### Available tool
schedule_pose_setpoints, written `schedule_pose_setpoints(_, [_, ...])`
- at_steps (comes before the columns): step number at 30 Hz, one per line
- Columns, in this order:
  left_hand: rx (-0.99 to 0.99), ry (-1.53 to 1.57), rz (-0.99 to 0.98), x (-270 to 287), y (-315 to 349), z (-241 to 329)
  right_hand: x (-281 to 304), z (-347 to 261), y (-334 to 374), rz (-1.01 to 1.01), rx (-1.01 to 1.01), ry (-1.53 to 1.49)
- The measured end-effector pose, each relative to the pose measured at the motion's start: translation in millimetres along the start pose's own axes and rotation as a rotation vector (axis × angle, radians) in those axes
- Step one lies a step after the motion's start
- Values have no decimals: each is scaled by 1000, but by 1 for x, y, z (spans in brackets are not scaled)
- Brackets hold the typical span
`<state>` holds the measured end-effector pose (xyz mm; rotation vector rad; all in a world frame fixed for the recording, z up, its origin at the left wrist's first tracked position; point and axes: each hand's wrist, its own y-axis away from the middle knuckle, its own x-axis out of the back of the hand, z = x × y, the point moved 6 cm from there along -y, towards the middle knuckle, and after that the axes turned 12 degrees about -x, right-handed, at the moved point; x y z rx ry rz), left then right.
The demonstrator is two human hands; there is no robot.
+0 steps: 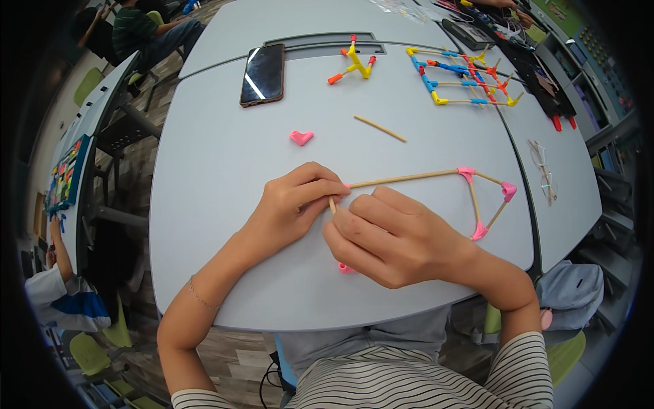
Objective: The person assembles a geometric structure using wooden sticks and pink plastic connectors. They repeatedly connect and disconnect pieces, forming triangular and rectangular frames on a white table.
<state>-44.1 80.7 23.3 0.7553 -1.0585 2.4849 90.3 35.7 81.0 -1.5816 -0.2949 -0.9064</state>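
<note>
My left hand [298,202] is closed around a pink connector [347,186], which shows only in part between its fingertips. My right hand [388,235] pinches a short wooden stick [332,205] whose end meets the fingers of the left hand. A long wooden stick [402,178] runs right from that connector to another pink connector [466,173]. There, shorter sticks and pink connectors form a triangle, with corners at a far-right connector [508,191] and a lower connector [480,231]. One more pink connector [346,268] peeks out beneath my right hand, which hides what lies under it.
Beyond my hands lie a loose pink connector [301,138], a loose stick [380,128], a phone [263,75] and a yellow-and-red connector piece [355,63]. A colourful stick frame [466,78] stands back right. Glasses [543,170] rest on the right-hand table. Other people sit at left.
</note>
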Motion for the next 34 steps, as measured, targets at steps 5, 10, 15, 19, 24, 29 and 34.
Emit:
schedule_pose_setpoints(5, [37, 0, 4, 0, -3, -5, 27, 60, -3, 179, -282, -93])
schedule_pose_setpoints(10, [37, -23, -12, -1, -5, -4, -1, 117, 26, -49, -844, -166])
schedule_pose_setpoints(15, [91, -43, -10, 1, -8, -3, -23, 125, 43, -267, -856, 79])
schedule_pose_setpoints(19, [119, -32, 21, 3, -3, -7, -21, 117, 36, -226, -745, 103])
schedule_pose_setpoints(24, [-70, -172, 105, 9, -1, 0, -28, 92, 25, -313, -553, -304])
schedule_pose_setpoints(29, [-190, -216, 138, 10, -2, 8, -51, 80, 34, -350, -567, -483])
schedule_pose_setpoints(34, [-216, -223, 132, 10, -2, 10, -48, 83, 34, -360, -530, -344])
